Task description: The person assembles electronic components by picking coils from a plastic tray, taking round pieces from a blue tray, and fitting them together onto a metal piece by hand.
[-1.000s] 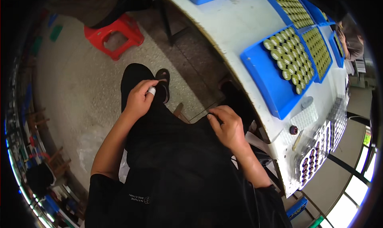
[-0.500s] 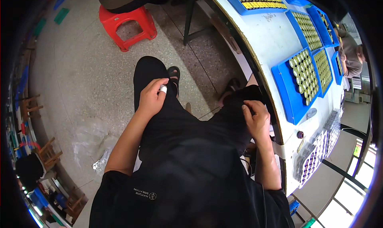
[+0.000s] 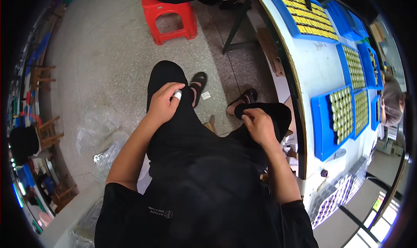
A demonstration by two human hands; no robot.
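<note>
Resting on the left thigh of my black trousers, my left hand lies with loosely bent fingers, and a white wrap or cover shows around one digit. It holds nothing that I can see. My right hand lies on the right thigh near the knee, its fingers loosely curled and the thumb a little apart, with no object visible in it. Closest to that hand on the right is the white worktable. A blue tray with rows of small round metallic-topped pieces stands on it.
More blue trays with yellow and round pieces cover the table. A clear tray of round pockets and a small dark cap lie nearer. A red stool bears a seated person. Clear plastic bags lie on the floor.
The view has shifted, so the stool and table sit lower in it. My right hand has moved inward along the thigh, away from the table edge. My left hand stays on its thigh.
</note>
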